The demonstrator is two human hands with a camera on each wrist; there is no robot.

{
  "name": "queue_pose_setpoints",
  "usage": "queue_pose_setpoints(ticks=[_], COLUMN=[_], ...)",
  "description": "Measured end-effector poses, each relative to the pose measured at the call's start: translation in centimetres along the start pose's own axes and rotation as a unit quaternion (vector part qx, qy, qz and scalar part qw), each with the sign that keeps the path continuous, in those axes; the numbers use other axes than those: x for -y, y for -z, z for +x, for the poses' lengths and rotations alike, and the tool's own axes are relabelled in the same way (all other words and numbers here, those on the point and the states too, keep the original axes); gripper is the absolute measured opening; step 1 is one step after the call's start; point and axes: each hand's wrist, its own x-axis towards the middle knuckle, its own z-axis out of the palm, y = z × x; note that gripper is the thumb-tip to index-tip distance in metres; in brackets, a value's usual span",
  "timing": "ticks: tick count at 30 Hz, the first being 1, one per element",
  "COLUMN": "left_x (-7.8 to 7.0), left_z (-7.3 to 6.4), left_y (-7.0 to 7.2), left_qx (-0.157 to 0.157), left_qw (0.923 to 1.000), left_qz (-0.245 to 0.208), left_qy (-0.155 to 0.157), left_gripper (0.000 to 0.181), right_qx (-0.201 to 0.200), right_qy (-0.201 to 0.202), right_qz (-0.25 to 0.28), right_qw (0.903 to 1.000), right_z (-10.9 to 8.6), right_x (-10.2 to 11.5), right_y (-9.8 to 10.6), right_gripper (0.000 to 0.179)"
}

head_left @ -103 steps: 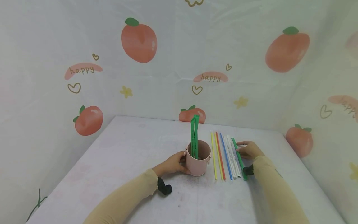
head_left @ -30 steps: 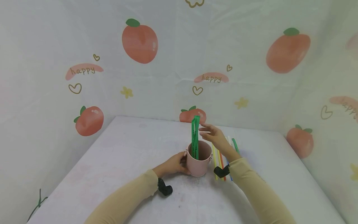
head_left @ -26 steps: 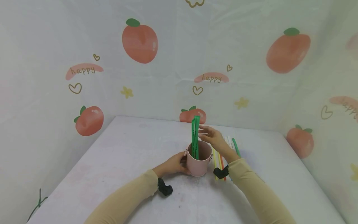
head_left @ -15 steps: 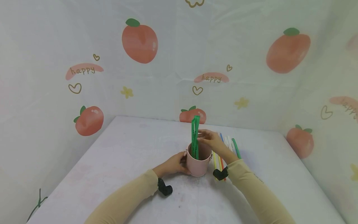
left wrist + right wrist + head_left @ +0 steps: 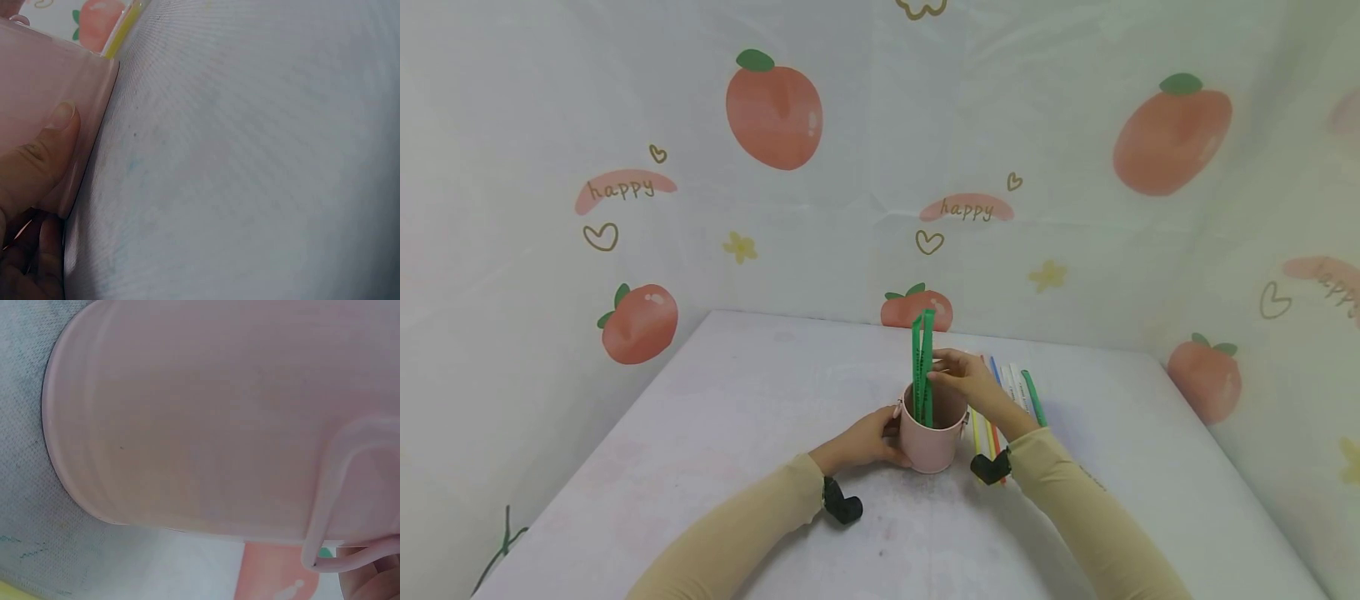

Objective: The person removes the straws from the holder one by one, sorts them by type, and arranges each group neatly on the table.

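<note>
A pink bucket [image 5: 927, 450] with small side handles stands upright on the table. My left hand [image 5: 867, 439] holds it from the left, and in the left wrist view the thumb [image 5: 56, 140] presses on its wall. Two green straws in printed wrappers [image 5: 928, 346] lean upright inside, their tops well above the rim. Over the bucket's right rim, my right hand [image 5: 972, 383] pinches the right-hand green straw between thumb and fingers. The right wrist view is mostly filled by the bucket's wall [image 5: 187, 425] and a handle [image 5: 328, 487]; the straws are hidden there.
Right of the bucket lies a row of straws: yellow [image 5: 977, 433], red [image 5: 997, 446], blue [image 5: 995, 369], white wrapped ones [image 5: 1017, 385] and a green one [image 5: 1032, 396]. My right forearm [image 5: 1067, 483] covers part of it. A printed cloth backdrop [image 5: 850, 208] rises behind the table.
My right hand has left the green straw at the row's right end, moved left above the bucket, then lowered onto the upright straws, which shift slightly left. The left hand and bucket stay put.
</note>
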Motion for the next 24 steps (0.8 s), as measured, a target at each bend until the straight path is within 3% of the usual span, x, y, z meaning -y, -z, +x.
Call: queue_pose_setpoints(ticks=[8, 17, 24], left_x=[-0.1, -0.1, -0.2], left_z=[0.1, 0.2, 0.2], left_y=[0.0, 0.1, 0.0], left_qx=[0.003, 0.001, 0.001], left_qw=[0.9999, 0.9999, 0.9998], left_qz=[0.010, 0.012, 0.018], left_qy=[0.012, 0.003, 0.004], left_gripper=[0.085, 0.083, 0.085], right_qx=[-0.015, -0.037, -0.058], right_qy=[0.018, 0.012, -0.004], right_qz=[-0.001, 0.003, 0.051], right_qw=[0.9997, 0.9993, 0.9970], right_z=[-0.1, -0.3, -0.2], right_x=[-0.3, 0.0, 0.6], right_y=[0.0, 0.7, 1.4], right_gripper=[0.038, 0.037, 0.040])
